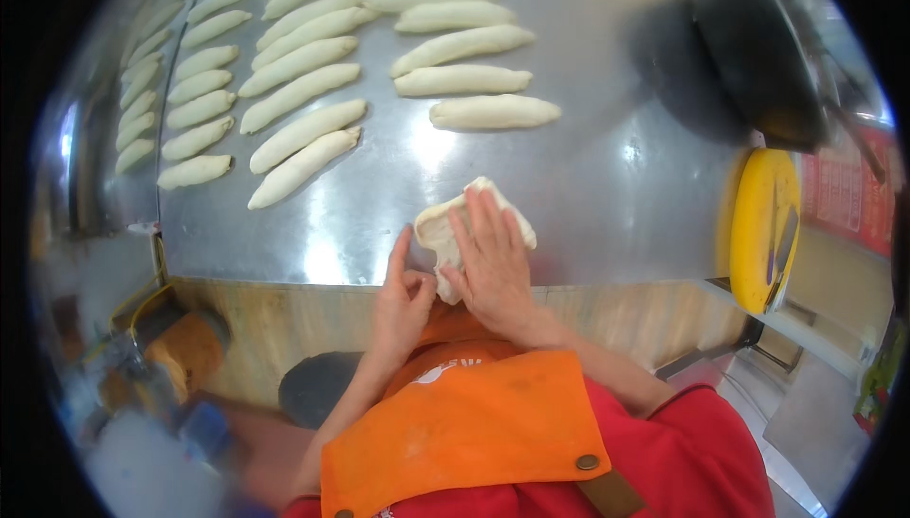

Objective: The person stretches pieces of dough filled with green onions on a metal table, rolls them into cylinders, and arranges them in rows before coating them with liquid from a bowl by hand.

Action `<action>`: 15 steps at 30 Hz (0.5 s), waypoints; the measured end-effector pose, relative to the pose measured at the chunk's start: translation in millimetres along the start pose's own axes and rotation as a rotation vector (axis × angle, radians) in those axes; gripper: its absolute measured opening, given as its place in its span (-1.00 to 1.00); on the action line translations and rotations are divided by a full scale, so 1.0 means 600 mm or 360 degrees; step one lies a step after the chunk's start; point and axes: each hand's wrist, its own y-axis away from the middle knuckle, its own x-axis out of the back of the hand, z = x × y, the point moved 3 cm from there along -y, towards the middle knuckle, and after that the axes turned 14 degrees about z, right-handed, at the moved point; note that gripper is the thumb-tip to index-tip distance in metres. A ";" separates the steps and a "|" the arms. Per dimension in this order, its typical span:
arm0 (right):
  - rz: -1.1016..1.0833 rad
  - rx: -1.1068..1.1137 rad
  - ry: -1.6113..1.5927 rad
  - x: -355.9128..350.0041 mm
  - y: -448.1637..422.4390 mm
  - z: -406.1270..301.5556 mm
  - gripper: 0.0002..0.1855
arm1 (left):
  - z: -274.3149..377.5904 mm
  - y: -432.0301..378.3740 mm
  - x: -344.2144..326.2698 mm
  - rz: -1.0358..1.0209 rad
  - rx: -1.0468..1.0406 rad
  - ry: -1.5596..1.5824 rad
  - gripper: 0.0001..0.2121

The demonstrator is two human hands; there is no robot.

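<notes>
A flattened, folded piece of dough (435, 223) lies at the near edge of the stainless steel table (234, 234). My right hand (494, 269) rests flat on it, fingers pointing away from me and the palm over its right part. At the dough's left side, my left hand (405, 290) has its index finger extended, and the thumb is close to the other, curled fingers; whether it pinches the dough's near end cannot be told. Beyond my hands, long rolled dough pieces (495, 112) lie in a column, with further columns of dough rolls (306, 166) to the left.
A large dark wok or pan (757, 49) stands at the table's far right. To the right, a round yellow board (757, 234) carries a knife (787, 244) and a thin blue-ended tool. A dark round stool or bin (320, 386) is below the table edge.
</notes>
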 end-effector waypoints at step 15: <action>0.0205 -0.0353 -0.0226 -0.002 0.005 -0.008 -0.34 | 0.030 -0.037 0.021 0.0048 -0.0719 -0.0407 -0.49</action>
